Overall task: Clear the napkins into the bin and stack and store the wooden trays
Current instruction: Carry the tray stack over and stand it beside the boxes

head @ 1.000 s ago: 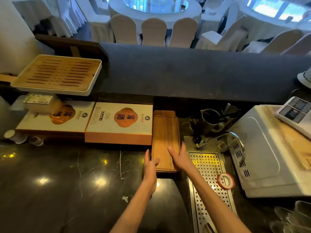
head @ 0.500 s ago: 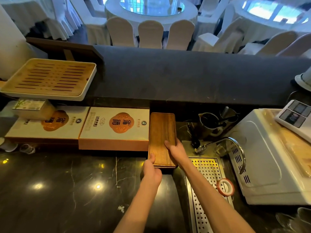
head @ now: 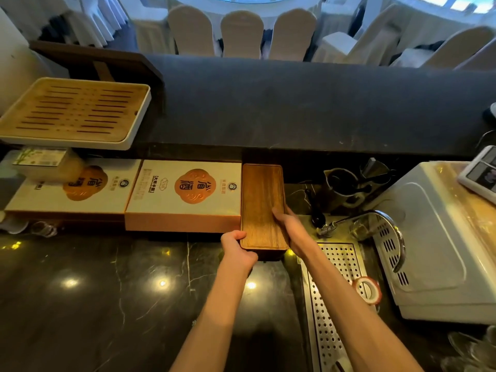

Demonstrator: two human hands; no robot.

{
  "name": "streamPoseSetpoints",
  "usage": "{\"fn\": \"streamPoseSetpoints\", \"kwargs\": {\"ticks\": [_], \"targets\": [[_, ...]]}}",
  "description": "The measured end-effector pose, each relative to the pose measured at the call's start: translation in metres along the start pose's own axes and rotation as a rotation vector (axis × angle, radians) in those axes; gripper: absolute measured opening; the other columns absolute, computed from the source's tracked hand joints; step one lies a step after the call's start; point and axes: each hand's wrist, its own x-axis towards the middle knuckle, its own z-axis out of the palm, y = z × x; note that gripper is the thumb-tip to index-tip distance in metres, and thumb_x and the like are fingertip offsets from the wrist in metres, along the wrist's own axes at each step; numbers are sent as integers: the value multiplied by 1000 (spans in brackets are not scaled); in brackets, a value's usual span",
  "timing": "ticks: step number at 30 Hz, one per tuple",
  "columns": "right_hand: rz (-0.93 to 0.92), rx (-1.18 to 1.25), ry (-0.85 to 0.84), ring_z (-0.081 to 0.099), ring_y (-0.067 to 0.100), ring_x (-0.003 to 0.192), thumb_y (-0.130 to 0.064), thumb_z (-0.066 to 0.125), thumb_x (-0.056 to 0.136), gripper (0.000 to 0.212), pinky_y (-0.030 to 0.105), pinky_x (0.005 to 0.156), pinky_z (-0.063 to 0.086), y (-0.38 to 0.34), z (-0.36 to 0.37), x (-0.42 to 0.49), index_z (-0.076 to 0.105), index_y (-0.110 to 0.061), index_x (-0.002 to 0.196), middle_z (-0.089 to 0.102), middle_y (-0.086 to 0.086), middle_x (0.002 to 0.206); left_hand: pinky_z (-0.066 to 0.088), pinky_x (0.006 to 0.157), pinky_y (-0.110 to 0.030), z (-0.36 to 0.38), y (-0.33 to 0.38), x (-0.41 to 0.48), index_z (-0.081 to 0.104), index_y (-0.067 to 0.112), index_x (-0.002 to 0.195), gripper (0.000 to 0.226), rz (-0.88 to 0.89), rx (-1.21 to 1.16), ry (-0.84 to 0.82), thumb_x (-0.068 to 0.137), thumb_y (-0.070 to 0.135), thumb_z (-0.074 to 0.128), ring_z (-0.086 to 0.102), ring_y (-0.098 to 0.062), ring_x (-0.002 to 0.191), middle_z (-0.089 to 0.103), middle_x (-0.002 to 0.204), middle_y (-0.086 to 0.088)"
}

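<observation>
A stack of narrow dark wooden trays (head: 261, 200) lies lengthwise on the black marble counter (head: 107, 291), pushed against the orange-and-white gift box (head: 185, 191) on its left. My left hand (head: 236, 249) grips the stack's near left corner. My right hand (head: 292, 229) holds its right edge, thumb on top. No napkins or bin are in view.
A slatted bamboo tray (head: 72, 111) rests on the raised ledge at left. A second gift box (head: 72, 189) lies further left. A perforated metal drain tray (head: 332, 299), a tape roll (head: 369, 289), a faucet (head: 386, 224) and a white appliance (head: 440, 237) stand at right.
The trays slid away from me, under the raised ledge, and the top tray now sits flush with those below. Both hands followed, shifting from flat pushing to gripping the near end.
</observation>
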Motion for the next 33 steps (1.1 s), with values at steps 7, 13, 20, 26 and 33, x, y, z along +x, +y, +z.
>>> {"fn": "streamPoseSetpoints", "kwargs": {"ticks": [7,13,20,26,33], "targets": [[50,152,60,66,19,108,-52,54,91,56,28,82,53,51,10,-45,51,-16,134,67,6,120,43,105,-53,-11,8,-2,54,0,128,47,19,228,-124,83,3,41,57,-43,116,59,129,-26],[162,408,200,70,28,93,-38,57,91,26,34,64,58,38,25,-31,58,-22,112,71,10,103,43,104,-59,-6,12,-3,49,1,131,51,41,380,-164,80,-1,43,54,-46,119,57,130,-28],[138,211,210,68,22,93,-44,52,93,34,29,63,54,43,15,-24,56,-20,117,69,8,105,48,95,-53,-4,6,-1,46,10,136,39,13,344,-209,98,17,47,56,-41,120,58,131,-23],[-32,-94,145,62,25,108,-49,48,96,57,40,87,54,15,11,-8,39,-18,143,60,8,128,31,114,-57,-4,-7,8,38,15,144,46,102,309,-114,102,32,42,48,-38,131,52,140,-18],[4,-147,54,60,30,112,-41,45,100,51,45,94,52,2,5,-3,36,-15,143,57,11,131,36,110,-58,0,-8,3,42,15,142,44,119,254,-79,101,29,46,52,-40,127,56,136,-20]]}}
